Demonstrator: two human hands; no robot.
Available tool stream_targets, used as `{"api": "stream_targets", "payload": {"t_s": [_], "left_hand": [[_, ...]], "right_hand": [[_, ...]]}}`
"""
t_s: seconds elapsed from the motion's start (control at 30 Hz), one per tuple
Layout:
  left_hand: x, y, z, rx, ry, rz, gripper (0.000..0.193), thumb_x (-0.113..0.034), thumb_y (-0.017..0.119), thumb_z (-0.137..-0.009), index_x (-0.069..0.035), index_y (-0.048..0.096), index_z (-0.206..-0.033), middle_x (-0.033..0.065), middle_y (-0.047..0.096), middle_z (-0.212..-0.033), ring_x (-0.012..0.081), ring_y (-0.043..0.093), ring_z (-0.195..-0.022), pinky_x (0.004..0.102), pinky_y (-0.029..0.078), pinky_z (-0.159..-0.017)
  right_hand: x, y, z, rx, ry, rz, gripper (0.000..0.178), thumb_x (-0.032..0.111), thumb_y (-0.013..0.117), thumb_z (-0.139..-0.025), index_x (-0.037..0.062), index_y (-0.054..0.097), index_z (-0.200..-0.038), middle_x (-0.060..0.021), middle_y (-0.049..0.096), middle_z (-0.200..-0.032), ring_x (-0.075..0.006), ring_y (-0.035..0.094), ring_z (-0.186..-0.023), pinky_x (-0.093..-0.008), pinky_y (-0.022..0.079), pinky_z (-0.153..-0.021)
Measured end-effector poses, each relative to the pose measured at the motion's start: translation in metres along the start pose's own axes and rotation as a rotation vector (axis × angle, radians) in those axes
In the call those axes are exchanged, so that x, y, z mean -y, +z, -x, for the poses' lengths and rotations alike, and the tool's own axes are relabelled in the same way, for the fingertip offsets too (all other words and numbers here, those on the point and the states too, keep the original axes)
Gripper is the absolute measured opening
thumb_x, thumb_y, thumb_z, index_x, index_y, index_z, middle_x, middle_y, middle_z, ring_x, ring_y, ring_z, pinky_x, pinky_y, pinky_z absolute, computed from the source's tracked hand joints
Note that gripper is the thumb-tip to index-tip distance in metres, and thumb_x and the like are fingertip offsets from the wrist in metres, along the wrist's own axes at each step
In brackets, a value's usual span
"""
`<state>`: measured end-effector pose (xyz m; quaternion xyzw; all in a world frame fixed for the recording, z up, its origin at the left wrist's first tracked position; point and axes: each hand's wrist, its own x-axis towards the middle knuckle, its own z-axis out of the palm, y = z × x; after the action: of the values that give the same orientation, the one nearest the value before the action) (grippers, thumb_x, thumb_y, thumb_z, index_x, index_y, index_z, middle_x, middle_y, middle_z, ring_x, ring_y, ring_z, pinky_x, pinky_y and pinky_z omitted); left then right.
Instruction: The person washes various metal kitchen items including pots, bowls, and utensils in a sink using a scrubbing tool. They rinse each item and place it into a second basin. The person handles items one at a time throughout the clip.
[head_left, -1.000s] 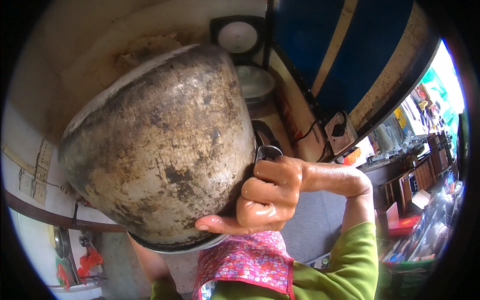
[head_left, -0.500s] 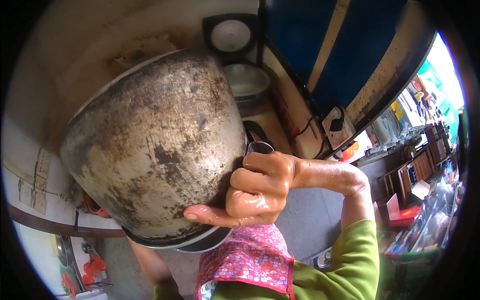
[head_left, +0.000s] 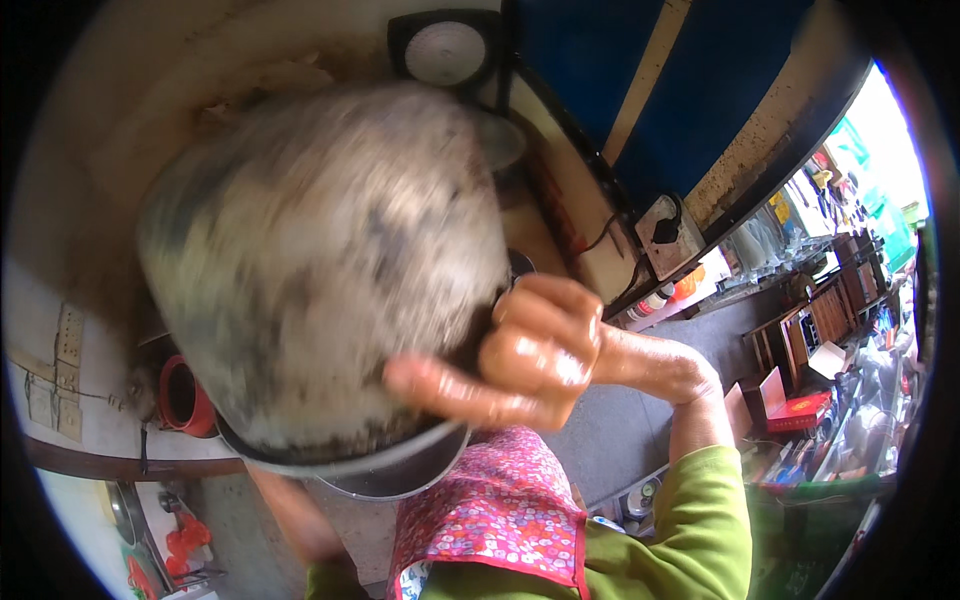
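Observation:
A large metal pot (head_left: 330,250), scorched and stained on the outside, is tipped over and fills the left and middle of the view, smeared by motion. Its rim points down toward my body. My right hand (head_left: 530,350), wet and shiny, has its fingers curled at the pot's right side by a dark loop handle, one digit stretched along the wall. Of my left arm only the forearm shows, below the pot; the pot hides the hand. Under the tilted rim, part of a metal vessel (head_left: 400,482) with a dark inside is visible.
A red container (head_left: 186,395) with a dark inside stands left of the pot. Behind it are a lidded pan (head_left: 498,140) and a dark-framed round fixture (head_left: 445,52). A socket box (head_left: 668,238) sits at the right, with cluttered shelves and a red box (head_left: 800,410) beyond.
The pot has shifted slightly right and turned, showing more of its base. My right hand moved right a little with it. More of the red container now shows.

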<state>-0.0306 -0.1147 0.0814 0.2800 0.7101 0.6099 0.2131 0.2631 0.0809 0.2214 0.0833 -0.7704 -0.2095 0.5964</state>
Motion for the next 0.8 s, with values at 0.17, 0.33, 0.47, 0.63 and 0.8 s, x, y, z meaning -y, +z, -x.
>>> {"api": "stream_targets", "payload": {"t_s": [0.17,0.33,0.47,0.63,0.8], "left_hand": [[-0.079,0.030,0.026,0.497,0.090,0.321,0.096,0.001,0.053,-0.062,-0.004,0.019,-0.151,0.0182,0.052,-0.130,0.0224,0.057,-0.111,0.0282,0.041,-0.098],[-0.068,0.015,0.036,0.361,-0.007,0.396,0.095,-0.002,0.053,-0.059,-0.003,0.024,-0.150,0.0169,0.054,-0.129,0.0238,0.056,-0.113,0.0285,0.040,-0.100],[-0.041,-0.013,0.030,0.202,-0.029,0.309,0.082,-0.005,0.051,-0.060,-0.001,0.041,-0.141,0.0120,0.055,-0.129,0.0223,0.054,-0.115,0.0281,0.038,-0.101],[-0.011,-0.022,0.020,-0.207,-0.245,0.346,0.059,-0.002,0.059,-0.066,0.000,0.055,-0.124,0.0024,0.059,-0.102,0.0149,0.055,-0.094,0.0268,0.042,-0.088],[-0.016,0.004,0.011,-0.143,-0.141,0.353,0.044,-0.001,0.060,-0.071,-0.005,0.058,-0.114,-0.0025,0.061,-0.091,0.0075,0.054,-0.081,0.0210,0.042,-0.069]], "right_hand": [[-0.009,-0.022,0.026,0.166,0.500,0.117,0.049,0.001,0.060,-0.070,0.0020,0.064,-0.120,-0.0069,0.049,-0.089,-0.0124,0.049,-0.061,-0.0260,0.041,-0.055],[0.001,-0.046,0.081,0.029,1.130,0.120,0.048,-0.011,0.049,-0.076,-0.0043,0.060,-0.123,-0.0169,0.066,-0.114,-0.0171,0.065,-0.087,-0.0289,0.051,-0.080],[0.012,-0.056,0.115,-0.061,1.247,0.121,0.048,-0.011,0.052,-0.076,-0.0029,0.060,-0.123,-0.0113,0.067,-0.108,-0.0147,0.062,-0.093,-0.0258,0.048,-0.083],[0.022,-0.059,0.141,0.013,1.409,0.180,0.053,-0.015,0.048,-0.073,-0.0034,0.059,-0.124,-0.0099,0.067,-0.107,-0.0127,0.060,-0.094,-0.0235,0.045,-0.084],[0.027,-0.056,0.171,-0.058,1.507,0.155,0.049,-0.012,0.049,-0.074,-0.0027,0.061,-0.120,-0.0023,0.065,-0.095,-0.0086,0.055,-0.083,-0.0211,0.043,-0.074]]}}
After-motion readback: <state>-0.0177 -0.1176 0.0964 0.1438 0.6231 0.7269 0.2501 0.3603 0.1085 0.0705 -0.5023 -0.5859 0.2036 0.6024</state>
